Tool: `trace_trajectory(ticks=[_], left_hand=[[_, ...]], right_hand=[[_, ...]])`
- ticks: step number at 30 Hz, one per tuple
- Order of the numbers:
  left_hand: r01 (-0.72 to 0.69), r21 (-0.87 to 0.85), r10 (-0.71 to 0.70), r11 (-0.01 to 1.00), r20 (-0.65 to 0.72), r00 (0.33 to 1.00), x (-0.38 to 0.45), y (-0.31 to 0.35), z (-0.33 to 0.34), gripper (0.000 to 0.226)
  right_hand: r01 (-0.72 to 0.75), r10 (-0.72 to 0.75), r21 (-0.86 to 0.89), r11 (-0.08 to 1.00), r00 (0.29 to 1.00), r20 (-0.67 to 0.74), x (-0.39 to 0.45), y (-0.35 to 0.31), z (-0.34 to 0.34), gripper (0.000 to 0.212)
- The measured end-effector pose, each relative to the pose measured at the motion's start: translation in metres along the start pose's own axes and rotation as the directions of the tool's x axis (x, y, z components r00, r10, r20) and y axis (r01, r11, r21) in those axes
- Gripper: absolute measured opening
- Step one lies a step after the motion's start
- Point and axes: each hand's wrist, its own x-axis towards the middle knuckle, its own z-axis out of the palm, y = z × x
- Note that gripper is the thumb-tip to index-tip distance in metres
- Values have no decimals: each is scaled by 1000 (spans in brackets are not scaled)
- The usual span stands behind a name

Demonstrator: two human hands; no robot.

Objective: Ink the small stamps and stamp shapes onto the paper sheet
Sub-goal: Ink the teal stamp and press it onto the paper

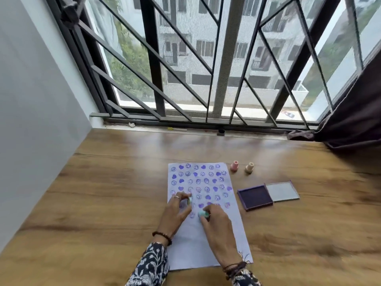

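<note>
Two hands worked over the paper sheet (206,240), which lay at the wooden bench's near edge. I logged the left hand (177,211) pinched on a pale green stamp (189,200), the right hand (216,223) clamped on a teal stamp (202,214). Purple ink pad (254,196) sat open just right of the sheet; pink stamp (234,166) and beige stamp (249,167) stood beyond it.

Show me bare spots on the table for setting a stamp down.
Bare wood left of the paper, and between paper and window sill. Crowded on the right: ink pad, its lid and two stamps.
</note>
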Motion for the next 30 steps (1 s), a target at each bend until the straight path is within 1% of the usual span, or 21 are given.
trace_trajectory(ticks=[3,6,9,12,14,17,20,22,23,24,25,26,27,28,29,30], left_hand=[[-13,-10,13,1000,-3,1000,-1,-1,0,23],[-11,-7,11,1000,-9,1000,0,-3,1,22],[-15,-4,15,1000,-5,1000,2,-6,2,23],[-15,2,15,1000,-5,1000,3,-9,3,22],[-5,9,6,1000,-20,1000,4,-11,3,21],[0,3,0,1000,-27,1000,4,-13,4,21],[5,-8,-5,1000,-16,1000,5,-13,4,21],[1,-10,-1,1000,-11,1000,4,-11,3,21],[-6,-8,6,1000,-12,1000,4,-9,2,21],[-13,-5,13,1000,-11,1000,3,-7,1,23],[-15,-3,15,1000,-10,1000,3,-6,0,27],[-8,-4,8,1000,-8,1000,3,-4,-2,31],[4,-13,-4,1000,-6,1000,3,-2,-4,32],[22,-31,-22,999,-6,1000,3,-1,-7,30],[45,-57,-45,997,-4,999,2,0,-10,26],[63,-82,-63,995,-2,998,2,0,-11,22]], right_hand=[[105,-100,-200,974,994,33,-4,-6,7,23],[162,-150,-240,957,987,65,-5,-11,11,31],[125,-108,-257,958,991,78,2,-18,8,30],[105,-51,-346,932,985,164,19,-21,2,23],[97,-15,-369,924,976,219,32,-23,-2,22],[97,2,-364,926,965,262,46,-20,-3,23],[137,-20,-371,918,953,303,51,-22,-1,21],[132,-12,-356,925,947,320,53,-20,-1,22],[100,8,-321,942,948,319,53,-17,-4,22],[36,39,-243,969,953,299,54,-12,-9,19],[-62,90,-108,992,957,276,53,-6,-13,13],[-186,159,81,979,951,264,50,2,-18,11],[-312,231,295,903,932,279,46,10,-24,12],[-418,278,492,764,901,334,42,17,-30,16],[-488,289,638,595,871,397,37,22,-35,19],[-523,286,728,443,852,439,33,25,-40,21]])
